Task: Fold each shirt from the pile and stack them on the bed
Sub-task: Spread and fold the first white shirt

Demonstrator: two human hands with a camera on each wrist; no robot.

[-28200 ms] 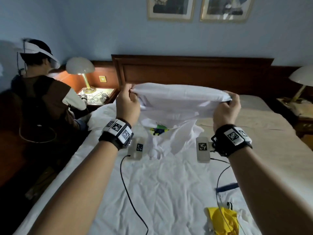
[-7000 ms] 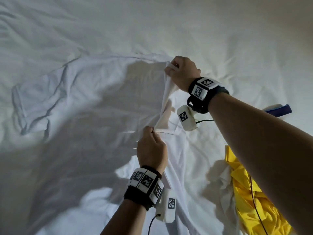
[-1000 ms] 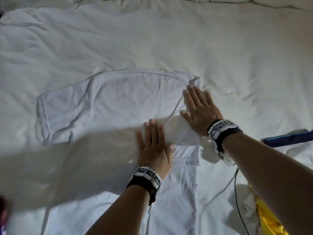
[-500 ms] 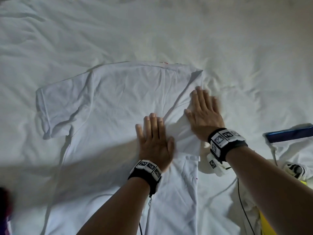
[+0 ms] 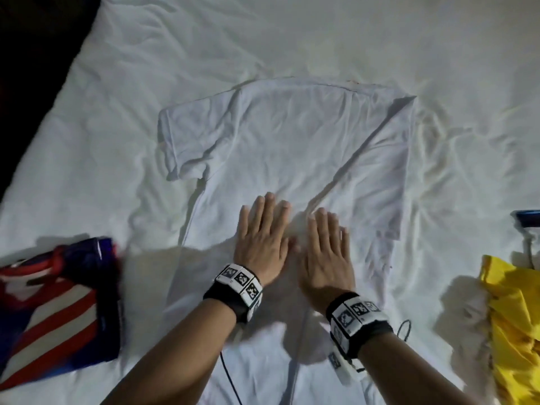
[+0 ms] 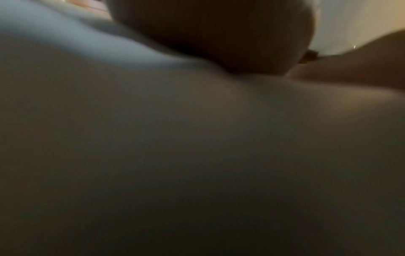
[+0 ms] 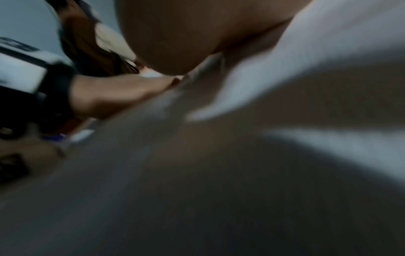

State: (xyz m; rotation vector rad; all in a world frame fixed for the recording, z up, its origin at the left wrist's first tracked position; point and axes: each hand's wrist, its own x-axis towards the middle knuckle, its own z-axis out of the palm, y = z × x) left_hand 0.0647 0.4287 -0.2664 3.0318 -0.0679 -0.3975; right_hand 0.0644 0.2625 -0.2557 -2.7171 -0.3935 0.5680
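Head cam: high, looking down on bed (image 5: pixel 321 39). Wrist cams: very close, grazing white shirt (image 5: pixel 292 147), blurred. Shared: shirt; right wrist cam also catches left hand (image 7: pixel 122 93).

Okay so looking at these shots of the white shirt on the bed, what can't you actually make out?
- Head view: the white shirt's hem, hidden by both arms and cut off by the bottom edge.
- Head view: the yellow garment and the striped garment, cut by the side edges.
- Both wrist views: blurred and dark, pressed close to the fabric; fingers not visible.

Both hands (image 5: pixel 292 247) rest on shirt (image 5: pixel 292 147), mid-bed (image 5: pixel 263 39).
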